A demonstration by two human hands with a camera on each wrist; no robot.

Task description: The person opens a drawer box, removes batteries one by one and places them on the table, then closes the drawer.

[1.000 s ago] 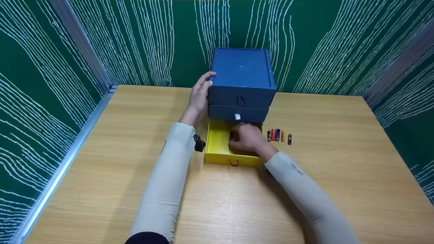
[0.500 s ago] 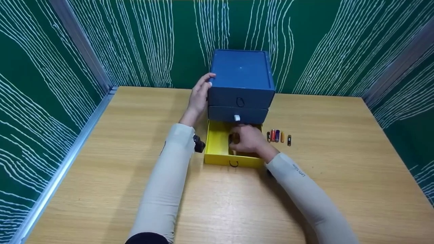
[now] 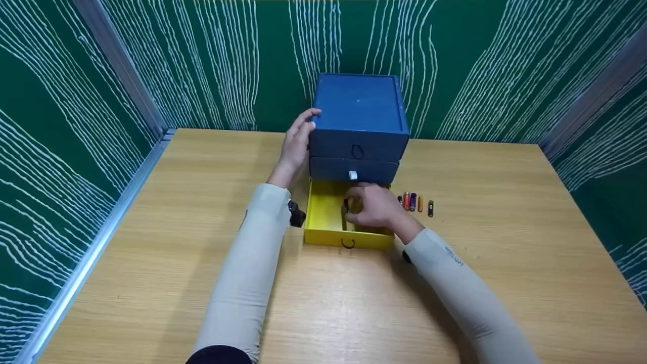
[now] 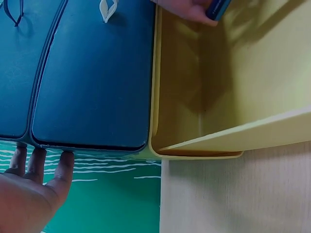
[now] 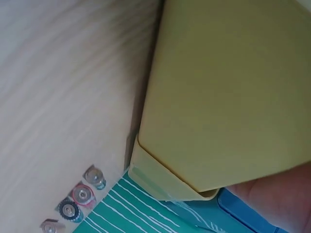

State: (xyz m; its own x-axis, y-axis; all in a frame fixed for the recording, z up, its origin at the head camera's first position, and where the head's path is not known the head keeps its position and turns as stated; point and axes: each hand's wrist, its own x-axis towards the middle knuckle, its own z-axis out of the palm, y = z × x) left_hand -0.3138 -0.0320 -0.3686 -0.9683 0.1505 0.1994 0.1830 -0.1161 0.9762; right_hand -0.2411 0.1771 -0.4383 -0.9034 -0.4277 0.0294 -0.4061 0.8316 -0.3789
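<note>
A blue drawer cabinet [image 3: 360, 103] stands at the table's back, its yellow bottom drawer [image 3: 323, 238] pulled out. My left hand [image 3: 295, 146] rests against the cabinet's left side; in the left wrist view the fingertips [image 4: 65, 160] press its side edge. Inside the drawer, my right hand [image 3: 376, 206] pinches a small dark blue, battery-like cylinder [image 4: 218, 7] between thumb and fingers. From the head view that hand hides much of the drawer's right half. Only part of the right hand [image 5: 277, 199] shows in the right wrist view, beyond the drawer's wall [image 5: 223, 97].
Several batteries [image 3: 413, 202] lie in a loose row on the wooden table [image 3: 328, 303], right of the drawer. A white loop handle [image 3: 353, 175] hangs on the middle drawer, a dark loop [image 3: 357, 151] on the top one. A green panel [image 3: 283, 60] rises behind.
My right hand has lifted a little and shifted slightly right inside the drawer, exposing more of the drawer's floor beside the fingers. The left hand keeps its place on the cabinet.
</note>
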